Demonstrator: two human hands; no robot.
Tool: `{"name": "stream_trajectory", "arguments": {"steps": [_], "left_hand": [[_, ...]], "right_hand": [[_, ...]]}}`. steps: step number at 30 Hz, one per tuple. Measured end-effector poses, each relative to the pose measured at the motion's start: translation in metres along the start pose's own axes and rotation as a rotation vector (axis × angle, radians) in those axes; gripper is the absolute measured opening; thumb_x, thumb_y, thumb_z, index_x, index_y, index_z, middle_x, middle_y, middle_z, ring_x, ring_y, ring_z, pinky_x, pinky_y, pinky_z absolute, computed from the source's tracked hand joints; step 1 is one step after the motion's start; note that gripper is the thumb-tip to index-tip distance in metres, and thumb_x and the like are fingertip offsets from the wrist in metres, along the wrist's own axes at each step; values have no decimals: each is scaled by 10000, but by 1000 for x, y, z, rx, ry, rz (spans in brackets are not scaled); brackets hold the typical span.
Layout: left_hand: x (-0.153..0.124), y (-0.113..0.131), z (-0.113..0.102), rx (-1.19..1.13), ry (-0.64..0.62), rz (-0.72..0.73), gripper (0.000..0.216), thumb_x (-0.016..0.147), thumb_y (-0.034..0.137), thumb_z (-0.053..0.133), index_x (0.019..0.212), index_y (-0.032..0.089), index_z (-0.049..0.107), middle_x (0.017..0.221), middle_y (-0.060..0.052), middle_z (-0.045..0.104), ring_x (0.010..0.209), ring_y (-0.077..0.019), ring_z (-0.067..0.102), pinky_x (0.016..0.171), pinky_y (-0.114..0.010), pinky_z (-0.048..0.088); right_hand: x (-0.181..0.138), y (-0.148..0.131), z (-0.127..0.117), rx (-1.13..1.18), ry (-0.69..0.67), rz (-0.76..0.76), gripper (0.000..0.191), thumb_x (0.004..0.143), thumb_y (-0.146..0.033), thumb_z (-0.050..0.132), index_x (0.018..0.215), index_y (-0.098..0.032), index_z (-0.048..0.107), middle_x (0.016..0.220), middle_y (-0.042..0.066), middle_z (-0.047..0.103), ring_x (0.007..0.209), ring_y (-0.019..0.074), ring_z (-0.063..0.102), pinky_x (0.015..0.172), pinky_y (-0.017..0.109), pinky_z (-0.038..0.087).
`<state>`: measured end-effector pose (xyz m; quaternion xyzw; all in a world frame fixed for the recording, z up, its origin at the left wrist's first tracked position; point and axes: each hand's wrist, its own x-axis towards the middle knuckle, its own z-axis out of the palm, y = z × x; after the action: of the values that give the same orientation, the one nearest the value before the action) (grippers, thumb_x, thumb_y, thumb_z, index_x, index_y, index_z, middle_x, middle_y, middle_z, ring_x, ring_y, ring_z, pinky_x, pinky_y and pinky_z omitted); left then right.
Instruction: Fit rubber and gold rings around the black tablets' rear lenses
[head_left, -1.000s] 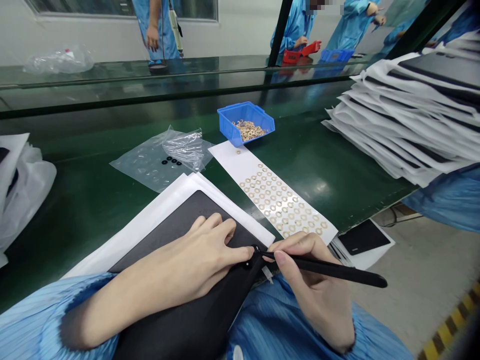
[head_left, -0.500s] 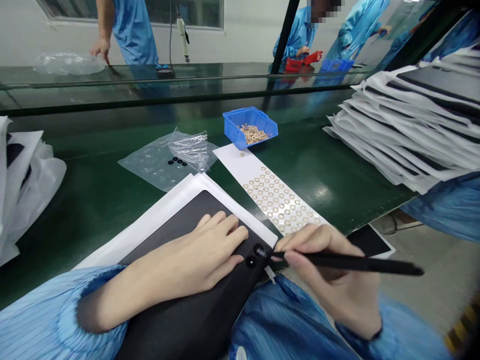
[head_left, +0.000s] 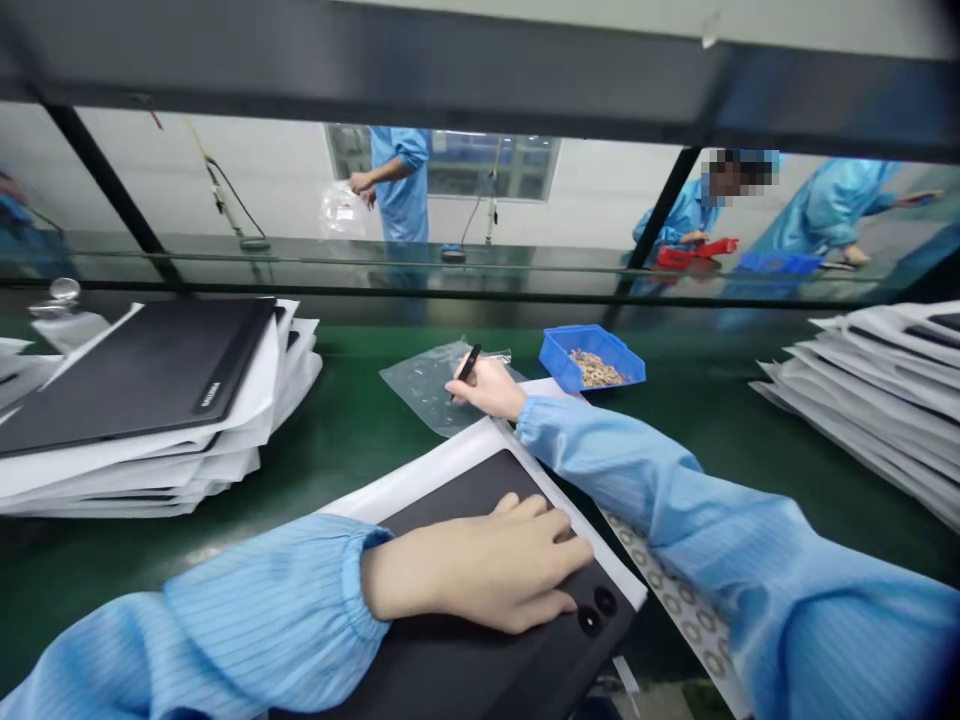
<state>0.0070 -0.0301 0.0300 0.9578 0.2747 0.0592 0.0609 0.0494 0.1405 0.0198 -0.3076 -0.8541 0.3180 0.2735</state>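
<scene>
My left hand point(head_left: 487, 565) lies flat with fingers spread on a black tablet-like panel point(head_left: 517, 660), beside two dark round rings point(head_left: 598, 610) at its right corner. White sheeting point(head_left: 420, 480) shows beneath the panel's far edges. Farther forward, my right hand point(head_left: 491, 388) is closed around a slim black pen-like tool point(head_left: 470, 363). Its lower end is over a clear plastic bag point(head_left: 424, 385); whether it touches is hard to see. The small black rings on the bag are hidden now. My right sleeve covers much of a white strip point(head_left: 679, 595) bearing rows of beige rings.
A blue bin point(head_left: 592, 358) of small beige rings stands beyond my right forearm. Stacks of black panels with white sheets rise at left point(head_left: 142, 370) and right point(head_left: 877, 390). A metal-topped bottle point(head_left: 66, 315) is at far left. People in blue work across the bench.
My right hand has moved from the panel's corner rings forward and left to the plastic bag, still holding the tool. My left hand stays on the panel. The view has tilted up and swung left.
</scene>
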Motion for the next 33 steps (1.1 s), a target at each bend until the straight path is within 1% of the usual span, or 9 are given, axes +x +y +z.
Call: {"name": "stream_trajectory", "arguments": {"steps": [4, 9, 12, 15, 19, 21, 24, 27, 33], "left_hand": [[1, -1, 0, 11, -3, -1, 145, 882, 299, 494, 922, 161, 480, 987, -76, 532, 854, -219, 514, 679, -345, 459], [0, -3, -1, 17, -8, 5, 166, 891, 326, 482, 918, 162, 478, 966, -68, 536, 829, -208, 508, 698, -328, 448], [-2, -4, -2, 6, 25, -33, 167, 895, 332, 486, 903, 166, 472, 942, -60, 538, 831, -200, 499, 729, -316, 436], [-4, -10, -2, 0, 137, -214, 143, 885, 299, 506, 860, 169, 451, 910, -56, 521, 826, -199, 483, 736, -318, 425], [-12, -35, -1, -65, 353, -615, 179, 845, 312, 540, 868, 167, 436, 957, -72, 480, 912, -235, 441, 815, -393, 402], [-17, -53, -3, -126, 406, -758, 241, 827, 361, 542, 897, 155, 440, 991, -88, 471, 947, -248, 429, 850, -428, 381], [-23, -77, -8, -227, 345, -807, 266, 819, 406, 524, 861, 148, 473, 901, -63, 520, 832, -204, 480, 753, -353, 413], [-25, -88, -15, -351, 243, -786, 288, 824, 411, 502, 687, 160, 475, 689, 2, 512, 642, -134, 456, 592, -260, 365], [-30, -80, -35, -505, 175, -735, 317, 858, 424, 463, 685, 159, 469, 630, 44, 433, 591, -94, 381, 518, -220, 290]], "right_hand": [[5, 8, 8, -53, -42, -13, 145, 738, -157, 624, 654, -167, 507, 611, 52, 654, 684, 198, 658, 692, 292, 497], [-13, 1, -28, -35, 12, 30, 195, 830, -330, 542, 735, -169, 489, 674, 61, 655, 666, 182, 644, 640, 277, 484], [-40, 2, -47, -14, -11, 65, 282, 877, -377, 434, 690, -170, 481, 627, 33, 617, 548, 136, 589, 550, 248, 450], [-69, 12, -50, -3, -48, 93, 297, 858, -362, 451, 644, -161, 498, 567, -5, 558, 441, 89, 473, 473, 224, 371], [-90, 23, -36, 42, -54, 115, 332, 808, -394, 526, 586, -148, 504, 547, -20, 504, 510, 93, 441, 507, 222, 337], [-93, 25, -30, 82, -64, 124, 346, 777, -427, 562, 584, -146, 507, 537, -32, 472, 531, 97, 423, 514, 221, 329], [-97, 23, -28, 155, -97, 117, 349, 738, -448, 606, 595, -145, 510, 534, -43, 441, 534, 93, 394, 503, 216, 309], [-100, 20, -30, 222, -138, 94, 321, 717, -432, 631, 636, -142, 522, 553, -39, 459, 542, 94, 400, 508, 216, 312], [-103, 13, -34, 356, -137, 91, 377, 771, -512, 540, 659, -161, 461, 513, -69, 333, 465, 61, 285, 442, 203, 232]]}}
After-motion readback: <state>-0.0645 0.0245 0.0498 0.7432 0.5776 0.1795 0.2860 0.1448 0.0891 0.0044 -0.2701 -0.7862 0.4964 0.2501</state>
